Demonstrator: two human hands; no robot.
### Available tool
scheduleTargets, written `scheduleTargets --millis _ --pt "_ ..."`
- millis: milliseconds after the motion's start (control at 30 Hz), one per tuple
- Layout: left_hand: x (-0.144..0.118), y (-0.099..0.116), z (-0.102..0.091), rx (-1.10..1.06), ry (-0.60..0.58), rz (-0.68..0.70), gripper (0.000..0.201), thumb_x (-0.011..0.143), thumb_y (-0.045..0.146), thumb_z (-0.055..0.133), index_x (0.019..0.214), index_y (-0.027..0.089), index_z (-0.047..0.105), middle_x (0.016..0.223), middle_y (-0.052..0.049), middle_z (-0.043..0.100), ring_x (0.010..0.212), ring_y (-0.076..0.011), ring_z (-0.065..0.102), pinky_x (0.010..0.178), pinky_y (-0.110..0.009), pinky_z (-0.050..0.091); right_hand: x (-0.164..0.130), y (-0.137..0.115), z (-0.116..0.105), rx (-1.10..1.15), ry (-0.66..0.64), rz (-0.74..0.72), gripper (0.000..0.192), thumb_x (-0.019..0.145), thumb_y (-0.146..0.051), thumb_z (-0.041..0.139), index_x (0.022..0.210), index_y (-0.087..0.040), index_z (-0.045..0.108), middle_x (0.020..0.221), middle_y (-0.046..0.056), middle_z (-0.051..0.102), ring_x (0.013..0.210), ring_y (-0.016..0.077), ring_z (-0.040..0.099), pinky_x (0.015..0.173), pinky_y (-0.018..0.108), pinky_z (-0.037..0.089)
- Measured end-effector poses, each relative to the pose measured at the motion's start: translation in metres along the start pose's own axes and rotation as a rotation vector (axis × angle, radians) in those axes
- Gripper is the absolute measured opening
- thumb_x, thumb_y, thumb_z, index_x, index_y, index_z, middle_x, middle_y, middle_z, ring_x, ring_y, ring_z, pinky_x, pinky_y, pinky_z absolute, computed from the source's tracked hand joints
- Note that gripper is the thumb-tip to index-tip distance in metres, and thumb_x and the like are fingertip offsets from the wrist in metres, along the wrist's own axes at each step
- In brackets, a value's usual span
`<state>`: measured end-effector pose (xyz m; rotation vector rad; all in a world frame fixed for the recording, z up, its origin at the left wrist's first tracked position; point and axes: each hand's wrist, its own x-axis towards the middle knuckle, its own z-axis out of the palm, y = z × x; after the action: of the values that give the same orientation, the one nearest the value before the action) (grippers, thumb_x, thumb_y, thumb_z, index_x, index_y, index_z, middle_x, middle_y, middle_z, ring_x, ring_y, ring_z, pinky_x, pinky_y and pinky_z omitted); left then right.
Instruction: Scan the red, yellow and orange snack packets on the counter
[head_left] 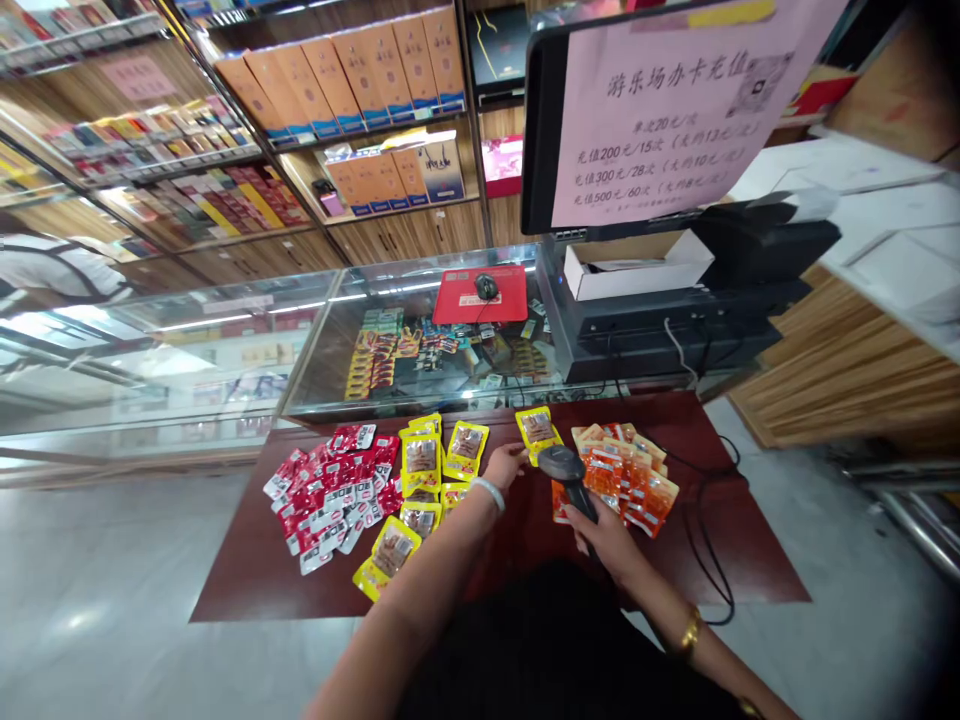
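Glass display counter point(225, 350) behind the tabletop, red mouse pad point(461, 300) with a black mouse point(486, 286) on it, monitor point(540, 130) bearing a pink printed notice point(660, 110), open white box point(637, 268), wall shelves of orange boxes point(352, 70)

pink sign point(667, 110) on monitor reads "游乐场办卡充值", listing 200元/15次, 300元/28次, 500元/60次.

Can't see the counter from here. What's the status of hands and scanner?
Right hand grips scanner. Left hand touches yellow packet. Orange packets right, red packets left.
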<state>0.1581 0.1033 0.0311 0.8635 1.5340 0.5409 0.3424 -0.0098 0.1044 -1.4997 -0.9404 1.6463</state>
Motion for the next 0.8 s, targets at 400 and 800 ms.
scheduleTargets --millis 400,800 --pt "-0.009 -0.013 -0.097 0.885 0.393 -0.010 0.086 0.067 0.028 0.079 0.139 0.008 0.035 0.133 -0.028 0.048 0.117 -0.0342 0.057 0.097 -0.038 0.041 -0.007 0.027 0.016 -0.034 -0.072 -0.004 0.040 0.077 -0.058 0.064 0.090 -0.021 0.053 0.050 -0.011 0.042 0.038 0.0080 0.039 0.040 0.021 0.032" --pt "-0.013 -0.021 -0.080 0.601 0.310 0.112 0.016 0.083 0.031 0.063 0.077 0.016 0.061 0.078 -0.008 0.069 0.074 -0.0181 0.064 0.067 -0.025 0.041 -0.017 0.013 0.028 -0.055 -0.049 -0.007 0.043 0.078 -0.058 0.063 0.096 -0.020 0.053 0.047 -0.012 0.043 0.038 0.0092 0.040 0.042 0.022 0.034"
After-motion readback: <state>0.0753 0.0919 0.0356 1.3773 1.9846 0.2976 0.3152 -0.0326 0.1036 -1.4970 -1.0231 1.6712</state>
